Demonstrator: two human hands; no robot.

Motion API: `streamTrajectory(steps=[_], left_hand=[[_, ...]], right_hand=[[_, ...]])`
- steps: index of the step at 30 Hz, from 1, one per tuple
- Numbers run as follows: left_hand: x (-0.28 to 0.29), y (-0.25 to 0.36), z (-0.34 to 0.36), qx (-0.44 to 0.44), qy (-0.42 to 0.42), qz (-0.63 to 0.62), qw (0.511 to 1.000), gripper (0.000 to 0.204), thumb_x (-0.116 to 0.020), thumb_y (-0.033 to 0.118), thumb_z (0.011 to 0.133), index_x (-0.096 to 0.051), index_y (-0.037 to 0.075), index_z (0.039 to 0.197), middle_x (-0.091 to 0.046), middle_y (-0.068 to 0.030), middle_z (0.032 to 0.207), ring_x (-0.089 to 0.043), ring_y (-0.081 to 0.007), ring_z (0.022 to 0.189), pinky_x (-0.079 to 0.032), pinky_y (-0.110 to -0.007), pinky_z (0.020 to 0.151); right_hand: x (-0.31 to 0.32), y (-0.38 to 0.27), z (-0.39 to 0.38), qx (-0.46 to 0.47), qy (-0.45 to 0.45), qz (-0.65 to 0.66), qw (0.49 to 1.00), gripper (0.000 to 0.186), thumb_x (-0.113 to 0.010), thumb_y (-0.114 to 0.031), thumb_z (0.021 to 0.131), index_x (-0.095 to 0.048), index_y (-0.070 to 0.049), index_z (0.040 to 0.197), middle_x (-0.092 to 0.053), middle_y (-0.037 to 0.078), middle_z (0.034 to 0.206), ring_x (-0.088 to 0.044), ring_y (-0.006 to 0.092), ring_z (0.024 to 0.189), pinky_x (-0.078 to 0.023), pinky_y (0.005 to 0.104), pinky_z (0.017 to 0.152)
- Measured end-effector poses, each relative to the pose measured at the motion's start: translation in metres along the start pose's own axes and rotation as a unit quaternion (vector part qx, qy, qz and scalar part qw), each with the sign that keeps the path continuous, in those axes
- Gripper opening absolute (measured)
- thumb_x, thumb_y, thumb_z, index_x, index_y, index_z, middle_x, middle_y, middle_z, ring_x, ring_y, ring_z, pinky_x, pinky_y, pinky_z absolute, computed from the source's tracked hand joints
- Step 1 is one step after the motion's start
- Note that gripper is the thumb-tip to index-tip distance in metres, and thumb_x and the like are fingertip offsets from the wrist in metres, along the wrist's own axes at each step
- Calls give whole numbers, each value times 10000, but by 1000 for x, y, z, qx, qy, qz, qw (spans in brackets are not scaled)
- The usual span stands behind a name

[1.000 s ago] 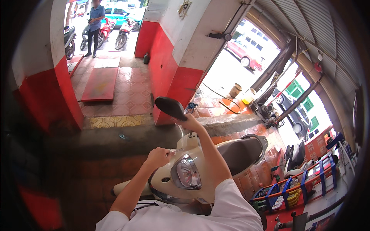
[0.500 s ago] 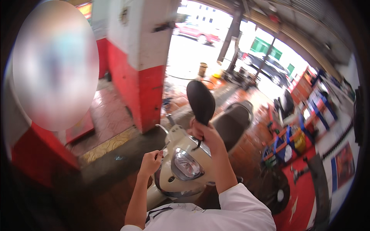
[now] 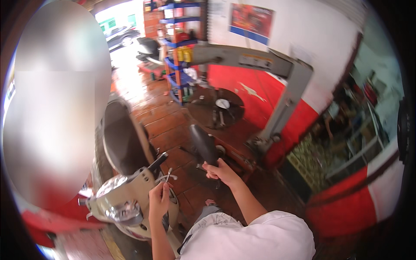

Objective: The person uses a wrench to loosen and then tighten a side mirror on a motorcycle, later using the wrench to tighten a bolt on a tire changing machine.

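In my right hand (image 3: pixel 222 172) I hold a black scooter mirror (image 3: pixel 203 141) by its stem, its oval back turned up. It is out to the right of a cream scooter (image 3: pixel 134 190), apart from its handlebar. My left hand (image 3: pixel 159 197) is closed in front of the scooter's handlebar, near the black grip (image 3: pixel 158 161). A pale, thin lever-like piece (image 3: pixel 168 176) shows just above its fingertips. I cannot make out whether the fingers hold that piece or something hidden.
The scooter's dark seat (image 3: pixel 121 138) stretches away behind the handlebar. Beyond stand a blue and orange shelf rack (image 3: pixel 177 65), a grey metal machine arm (image 3: pixel 281 112) and a round dark turntable (image 3: pixel 201 106). A red and white wall (image 3: pixel 255 93) runs along the right.
My view has swung to the right. The mirror, in my right hand, has moved from above the scooter's front to its right side. My left hand stays closed near the handlebar.
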State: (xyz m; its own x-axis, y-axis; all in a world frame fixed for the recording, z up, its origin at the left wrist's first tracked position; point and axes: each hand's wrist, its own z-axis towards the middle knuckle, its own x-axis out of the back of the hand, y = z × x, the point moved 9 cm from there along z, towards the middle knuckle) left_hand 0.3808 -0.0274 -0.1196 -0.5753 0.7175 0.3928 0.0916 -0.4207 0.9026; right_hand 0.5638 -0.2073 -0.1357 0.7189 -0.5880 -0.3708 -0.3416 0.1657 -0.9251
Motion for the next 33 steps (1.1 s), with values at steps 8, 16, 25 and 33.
streamTrajectory(steps=[8,16,25,33], left_hand=[[-129,10,58,1,-150,0,989,299,-465,207,1075,-676,-4,1073,-409,54,645,-351,-44,586,-281,-262,523],[-221,-17,161,87,-91,-42,991,270,-475,189,1066,-663,-2,1102,-472,-28,652,-436,-100,610,-382,-293,571],[-272,-62,219,191,-22,-45,980,286,-510,77,1012,-646,-4,1250,-563,-76,755,-506,-130,654,-429,-283,615],[-246,-78,224,223,93,-22,970,321,-501,37,1012,-626,-10,1303,-538,-37,781,-462,-89,654,-407,-262,589]], right_hand=[[250,115,-21,-34,261,-156,952,269,-634,-133,875,-569,25,1083,-585,61,795,-598,154,581,-483,323,553],[331,113,103,-99,184,-123,970,319,-587,-43,961,-496,-49,1267,-588,40,834,-598,120,650,-488,273,527],[386,129,372,-120,115,-138,976,148,-547,-85,982,-514,-58,1124,-618,38,920,-585,89,714,-534,268,637],[395,143,502,-118,168,-481,852,498,-575,-134,871,-463,75,1309,-617,311,1202,-598,436,1165,-439,482,1052]])
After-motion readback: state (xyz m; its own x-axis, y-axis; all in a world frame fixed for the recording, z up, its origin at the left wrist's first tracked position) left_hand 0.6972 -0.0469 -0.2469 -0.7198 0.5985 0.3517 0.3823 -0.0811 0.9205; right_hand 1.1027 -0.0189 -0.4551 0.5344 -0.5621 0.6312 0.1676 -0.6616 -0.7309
